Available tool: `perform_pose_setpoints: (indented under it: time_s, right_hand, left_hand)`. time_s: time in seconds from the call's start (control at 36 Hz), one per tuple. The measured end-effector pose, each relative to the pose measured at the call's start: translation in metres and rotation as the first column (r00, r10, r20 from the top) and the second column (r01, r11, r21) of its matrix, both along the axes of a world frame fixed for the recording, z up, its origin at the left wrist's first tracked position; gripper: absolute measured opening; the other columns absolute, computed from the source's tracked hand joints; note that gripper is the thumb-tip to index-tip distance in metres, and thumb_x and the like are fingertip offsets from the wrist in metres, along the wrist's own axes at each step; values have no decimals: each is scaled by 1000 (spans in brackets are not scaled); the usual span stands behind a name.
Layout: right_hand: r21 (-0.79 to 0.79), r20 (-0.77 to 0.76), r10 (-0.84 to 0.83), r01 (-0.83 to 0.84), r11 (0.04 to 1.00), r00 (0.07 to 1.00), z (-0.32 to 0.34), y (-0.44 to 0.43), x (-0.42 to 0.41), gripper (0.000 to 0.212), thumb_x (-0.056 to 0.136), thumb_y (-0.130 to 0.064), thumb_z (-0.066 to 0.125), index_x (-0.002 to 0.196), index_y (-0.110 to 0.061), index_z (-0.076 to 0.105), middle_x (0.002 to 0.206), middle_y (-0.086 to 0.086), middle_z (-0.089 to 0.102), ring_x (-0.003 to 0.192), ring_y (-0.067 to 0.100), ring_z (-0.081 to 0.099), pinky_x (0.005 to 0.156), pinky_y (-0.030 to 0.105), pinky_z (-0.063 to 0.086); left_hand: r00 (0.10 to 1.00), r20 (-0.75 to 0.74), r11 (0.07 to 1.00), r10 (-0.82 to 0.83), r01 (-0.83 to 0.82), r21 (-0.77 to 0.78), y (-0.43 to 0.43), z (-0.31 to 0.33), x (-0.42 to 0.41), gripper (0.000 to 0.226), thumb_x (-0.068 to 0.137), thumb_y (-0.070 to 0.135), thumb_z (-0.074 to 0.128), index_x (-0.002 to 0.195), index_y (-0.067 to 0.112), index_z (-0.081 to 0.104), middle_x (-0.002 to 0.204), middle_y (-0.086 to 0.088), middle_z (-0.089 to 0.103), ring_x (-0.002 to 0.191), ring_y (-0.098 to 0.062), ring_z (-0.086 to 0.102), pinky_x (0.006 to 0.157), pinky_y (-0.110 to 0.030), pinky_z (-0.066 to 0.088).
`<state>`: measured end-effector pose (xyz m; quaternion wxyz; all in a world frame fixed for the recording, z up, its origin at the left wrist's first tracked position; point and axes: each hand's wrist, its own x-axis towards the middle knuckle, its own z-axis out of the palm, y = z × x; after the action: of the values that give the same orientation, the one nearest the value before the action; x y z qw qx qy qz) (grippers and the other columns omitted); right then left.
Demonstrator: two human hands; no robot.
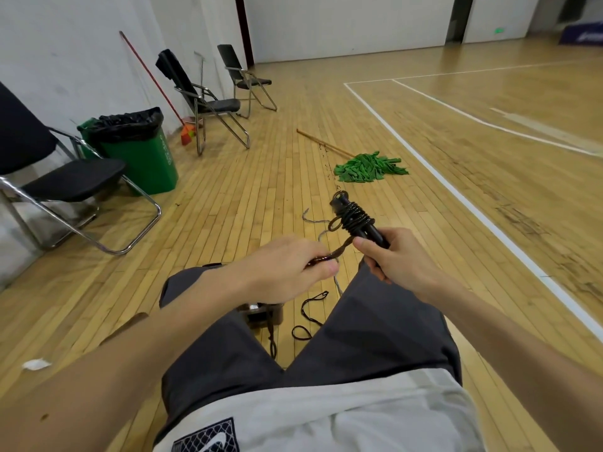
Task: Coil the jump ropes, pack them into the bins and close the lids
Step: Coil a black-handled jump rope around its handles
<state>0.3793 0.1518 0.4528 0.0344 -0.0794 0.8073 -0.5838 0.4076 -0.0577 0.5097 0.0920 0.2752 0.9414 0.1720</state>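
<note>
Coil step is under way. A pair of black plastic jump-rope handles (372, 231) is held together in the right hand (401, 259), fingers clenched round the lower ends. The upper ends stick out forward and up, above the knees.

A thin black cord (357, 216) is wound in several tight turns round the upper half of the handles, with one small loop sticking out on the left side. The free run is led from the wraps down into the left hand (293, 265), where it is pinched between thumb and fingers and looks fairly taut. That area is motion-blurred, so the exact finger layout is not readable.

Left to wind: a loose tail of black cord (308, 316) lying in bends on the pale wooden strip floor (228, 197) between the legs. A fair share of the rope is judged still unwound. A thin grey cord (311, 220) is seen on the floor beyond the hands. It may be a second rope, but this cannot be confirmed.

Not done as far as shown: packing and lid closing. No storage bin or lid can be identified. A dark box-like object (261, 316) is partly hidden by the left thigh, and what it is cannot be told. The green plastic waste bin with black liner (143, 151) by the wall is judged to be for rubbish, not the target.

Also in view: a black folding chair with chrome frame (65, 181) on the left, two more further back, and a green strip mop with wooden handle (368, 168) lying on the floor.
</note>
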Motion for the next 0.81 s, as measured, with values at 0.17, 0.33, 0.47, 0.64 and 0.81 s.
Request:
perform_pose_setpoints:
  time_s: [0.17, 0.33, 0.47, 0.64, 0.81]
  right_hand:
    - [165, 108, 149, -166, 972, 983, 15, -2, 6, 26, 102, -22, 59, 81, -8, 55, 57, 2, 53, 45, 13, 42, 44, 21, 36]
    - [323, 232, 256, -322, 890, 939, 30, -7, 18, 33, 102, -28, 60, 75, -10, 53, 45, -8, 52, 39, 9, 43, 46, 20, 38]
    - [431, 272, 320, -412, 803, 908, 40, -15, 27, 40, 101, -37, 59, 74, -7, 56, 54, 3, 55, 45, 16, 46, 49, 20, 39]
    - [481, 281, 395, -485, 730, 875, 51, -25, 37, 36, 101, -35, 59, 75, -11, 55, 55, -5, 56, 47, 14, 48, 52, 20, 42]
    - [515, 224, 481, -522, 680, 848, 62, -23, 43, 41, 102, -37, 57, 68, -14, 53, 46, -8, 53, 45, 10, 47, 56, 19, 43]
  left_hand:
    - [968, -197, 955, -152, 93, -282, 1, 31, -3, 28, 105, 38, 45, 85, 22, 55, 65, 9, 51, 55, -7, 48, 56, -25, 37]
    - [945, -200, 929, -258, 186, -319, 0, 56, -13, 26, 103, 37, 49, 95, 20, 66, 68, 9, 56, 61, -9, 51, 61, -28, 40]
    - [937, -174, 923, -302, 243, -298, 6, 68, -18, 29, 100, 40, 53, 102, 19, 72, 80, 7, 67, 73, -10, 61, 73, -35, 51]
    - [938, -128, 935, -322, 293, -200, 11, 71, -30, 21, 95, 39, 62, 95, 21, 73, 63, 23, 56, 69, 9, 54, 61, -10, 36]
    - [958, 7, 956, -288, 288, -56, 4, 64, -46, 14, 96, 33, 63, 90, 23, 71, 66, 12, 59, 60, -4, 51, 60, -16, 39]
